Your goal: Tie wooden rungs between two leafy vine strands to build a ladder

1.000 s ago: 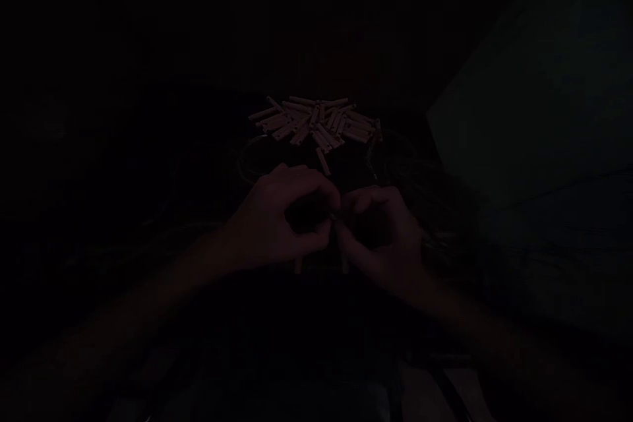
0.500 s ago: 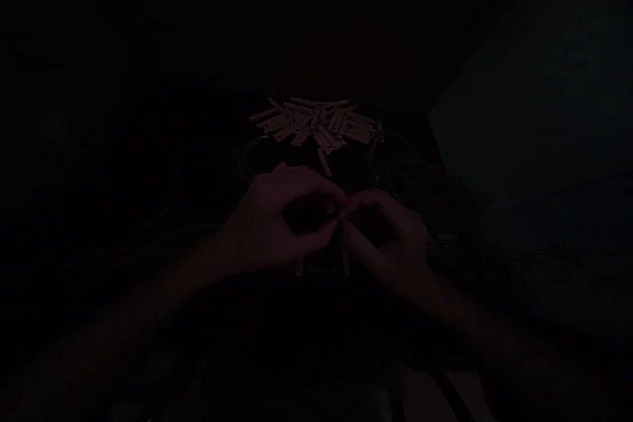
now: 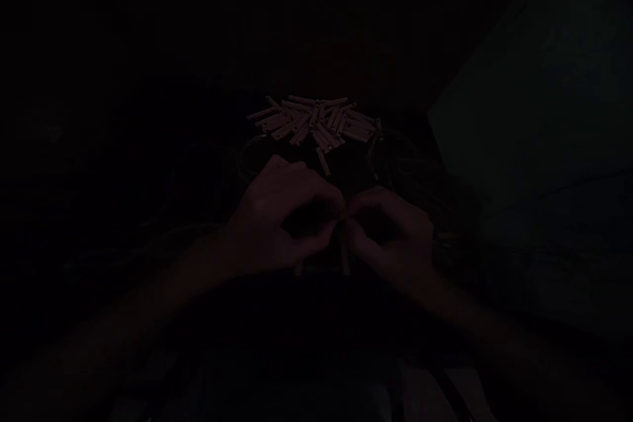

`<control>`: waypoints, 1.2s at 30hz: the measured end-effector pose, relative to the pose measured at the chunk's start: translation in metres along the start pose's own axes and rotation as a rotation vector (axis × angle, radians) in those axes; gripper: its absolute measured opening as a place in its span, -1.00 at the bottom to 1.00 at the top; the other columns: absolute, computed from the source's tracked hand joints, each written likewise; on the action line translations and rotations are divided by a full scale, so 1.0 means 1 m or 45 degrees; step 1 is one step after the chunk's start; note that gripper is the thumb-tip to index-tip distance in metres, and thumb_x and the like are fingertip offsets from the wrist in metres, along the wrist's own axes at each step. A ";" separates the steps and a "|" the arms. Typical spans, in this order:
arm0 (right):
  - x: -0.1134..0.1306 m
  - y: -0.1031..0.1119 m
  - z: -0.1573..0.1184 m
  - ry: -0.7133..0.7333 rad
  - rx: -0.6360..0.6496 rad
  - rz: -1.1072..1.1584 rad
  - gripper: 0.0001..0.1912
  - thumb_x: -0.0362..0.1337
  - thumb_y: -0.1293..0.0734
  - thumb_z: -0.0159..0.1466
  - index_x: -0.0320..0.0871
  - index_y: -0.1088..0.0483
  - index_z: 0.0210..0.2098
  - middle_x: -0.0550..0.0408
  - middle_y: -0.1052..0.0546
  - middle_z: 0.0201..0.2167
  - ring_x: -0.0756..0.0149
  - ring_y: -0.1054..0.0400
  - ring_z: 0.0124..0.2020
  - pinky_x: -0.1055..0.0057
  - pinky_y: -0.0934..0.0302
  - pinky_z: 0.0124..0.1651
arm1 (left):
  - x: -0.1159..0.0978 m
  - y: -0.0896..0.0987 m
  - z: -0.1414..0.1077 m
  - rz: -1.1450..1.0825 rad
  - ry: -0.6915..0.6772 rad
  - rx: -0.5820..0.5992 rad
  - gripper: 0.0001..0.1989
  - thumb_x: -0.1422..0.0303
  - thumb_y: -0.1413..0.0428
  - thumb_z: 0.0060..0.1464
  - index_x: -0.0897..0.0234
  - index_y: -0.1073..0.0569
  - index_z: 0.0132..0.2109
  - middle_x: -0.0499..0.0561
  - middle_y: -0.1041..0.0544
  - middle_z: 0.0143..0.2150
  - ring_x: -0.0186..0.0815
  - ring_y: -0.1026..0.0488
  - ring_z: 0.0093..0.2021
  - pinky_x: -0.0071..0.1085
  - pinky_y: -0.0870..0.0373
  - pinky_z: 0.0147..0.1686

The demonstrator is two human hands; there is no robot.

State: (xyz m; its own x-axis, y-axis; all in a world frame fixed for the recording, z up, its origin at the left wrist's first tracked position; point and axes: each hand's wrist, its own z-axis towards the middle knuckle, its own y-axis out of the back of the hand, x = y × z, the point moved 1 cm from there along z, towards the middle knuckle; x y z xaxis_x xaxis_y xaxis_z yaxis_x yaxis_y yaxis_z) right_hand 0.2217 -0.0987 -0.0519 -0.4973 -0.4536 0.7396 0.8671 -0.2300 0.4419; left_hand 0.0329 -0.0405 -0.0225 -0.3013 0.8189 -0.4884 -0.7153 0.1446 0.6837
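The picture is very dark. My left hand (image 3: 281,217) and my right hand (image 3: 395,231) meet fingertip to fingertip, both closed in a pinch. What lies between the fingertips is too small and dim to make out. Just below them a short pale stick (image 3: 345,260) points downward, close under my right fingers. The lower end of a second stick (image 3: 297,268) shows beneath my left hand, its upper part hidden. Beyond the hands lies a pile of similar short sticks (image 3: 316,120), some with a hole near the end. One stick (image 3: 323,161) lies at its near edge.
Thin cord (image 3: 242,157) curves left of the pile, and another piece (image 3: 370,158) lies on its right. A dim tangle of strands (image 3: 425,178) spreads farther right. At the far right is a pale greenish surface (image 3: 539,92). Light patches (image 3: 425,395) show at the bottom edge.
Both hands stay pinched together at nearly the same spot. My right hand has shifted slightly right, and my left knuckles have risen a little. The pile looks unchanged.
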 end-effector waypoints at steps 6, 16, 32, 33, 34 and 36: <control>0.001 0.000 0.000 -0.024 0.024 0.006 -0.91 -0.42 -0.40 0.20 -0.11 -0.45 -0.33 0.22 -0.51 -0.44 0.41 -0.40 -0.42 0.44 -0.30 -0.32 | -0.001 -0.003 -0.002 0.151 -0.035 0.059 -0.87 0.41 -0.15 0.16 0.10 -0.49 -0.15 -0.10 -0.67 -0.25 -0.26 -0.56 -0.29 -0.15 -0.31 -0.12; 0.008 -0.011 0.001 -0.444 0.085 0.339 -0.97 -0.37 -0.41 0.16 -0.15 -0.47 -0.41 0.24 -0.49 -0.54 0.45 -0.35 -0.51 0.53 -0.23 -0.45 | -0.006 -0.013 -0.007 0.217 0.069 -0.097 -0.83 0.48 -0.14 0.02 0.14 -0.43 -0.20 -0.10 -0.60 -0.34 -0.29 -0.51 -0.35 -0.27 -0.39 -0.26; -0.006 -0.010 0.002 -0.473 0.114 0.564 -0.86 -0.34 -0.43 0.23 -0.09 -0.45 -0.20 0.18 -0.54 -0.34 0.41 -0.42 -0.35 0.46 -0.33 -0.29 | 0.010 -0.003 0.004 -0.441 0.515 0.168 -0.87 0.39 -0.25 0.10 0.25 -0.58 -0.17 -0.07 -0.64 -0.27 -0.34 -0.59 -0.27 -0.49 -0.53 -0.25; -0.006 -0.010 0.002 -0.460 0.116 0.561 -0.84 -0.35 -0.43 0.24 -0.09 -0.43 -0.19 0.18 -0.53 -0.34 0.41 -0.41 -0.35 0.46 -0.33 -0.29 | 0.011 -0.003 0.004 -0.420 0.495 0.181 -0.87 0.36 -0.26 0.11 0.25 -0.58 -0.17 -0.07 -0.64 -0.25 -0.33 -0.59 -0.25 -0.47 -0.54 -0.22; -0.007 -0.011 0.001 -0.446 0.123 0.547 -0.83 -0.35 -0.42 0.24 -0.09 -0.42 -0.18 0.18 -0.53 -0.33 0.41 -0.41 -0.35 0.46 -0.34 -0.28 | 0.012 -0.002 0.005 -0.404 0.478 0.184 -0.87 0.35 -0.27 0.11 0.25 -0.59 -0.17 -0.06 -0.65 -0.24 -0.32 -0.60 -0.24 -0.47 -0.54 -0.19; -0.010 -0.011 0.001 -0.410 0.120 0.458 -0.83 -0.37 -0.40 0.25 -0.08 -0.40 -0.17 0.18 -0.54 -0.30 0.41 -0.41 -0.36 0.44 -0.33 -0.28 | 0.015 0.001 0.006 -0.381 0.463 0.198 -0.89 0.35 -0.27 0.12 0.24 -0.60 -0.19 -0.07 -0.66 -0.24 -0.32 -0.61 -0.24 -0.45 -0.55 -0.16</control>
State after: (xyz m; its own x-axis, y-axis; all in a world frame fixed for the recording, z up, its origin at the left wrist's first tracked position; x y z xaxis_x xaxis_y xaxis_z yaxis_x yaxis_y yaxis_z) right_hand 0.2168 -0.0911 -0.0635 -0.1636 -0.1973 0.9666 0.9865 -0.0221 0.1624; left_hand 0.0312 -0.0242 -0.0256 -0.3174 0.4864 -0.8140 -0.7097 0.4475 0.5441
